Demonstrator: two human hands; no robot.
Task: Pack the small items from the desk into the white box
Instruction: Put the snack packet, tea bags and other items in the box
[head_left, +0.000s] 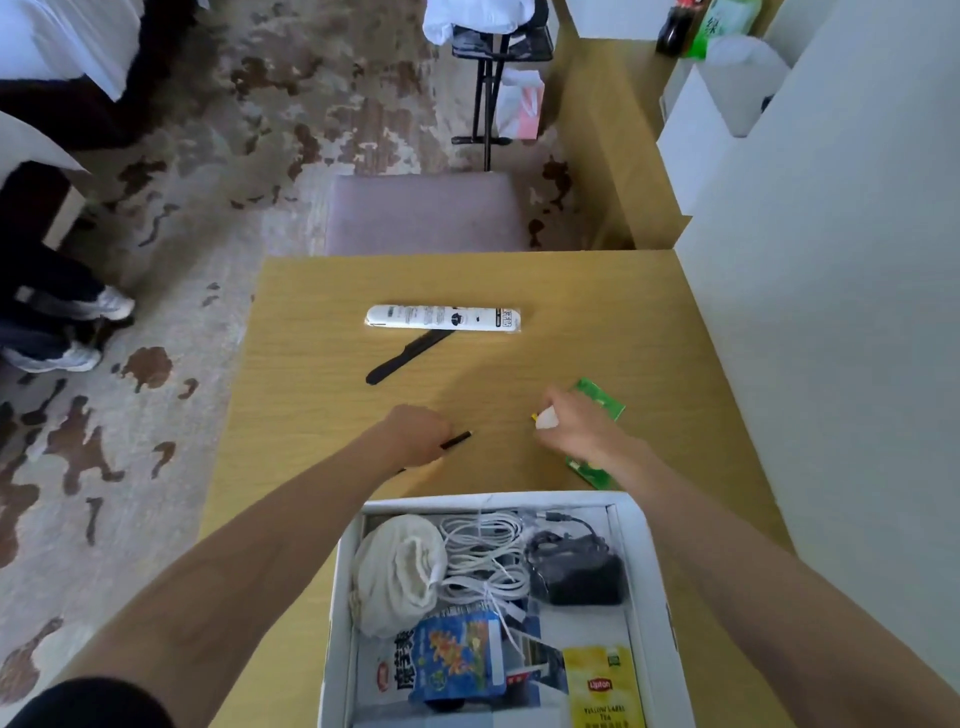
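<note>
The white box (644, 551) stands at the desk's near edge. It holds a white cloth pouch, coiled white cables, a black adapter, a blue snack packet and a yellow tea bag packet. My left hand (415, 434) is closed around a thin black pen (457, 439) lying on the desk. My right hand (571, 423) grips a small white and yellow item (543, 418), beside a green packet (600, 397). A second green packet (592, 470) lies partly under my right wrist. Farther off lie a white packaged stick (444, 318) and a black comb (408, 356).
The wooden desk (311, 364) meets a white wall on the right. A purple stool (423, 213) stands just beyond its far edge. A seated person's legs and shoes (67, 332) are on the carpet at left. Bottles and white bags sit at the back right.
</note>
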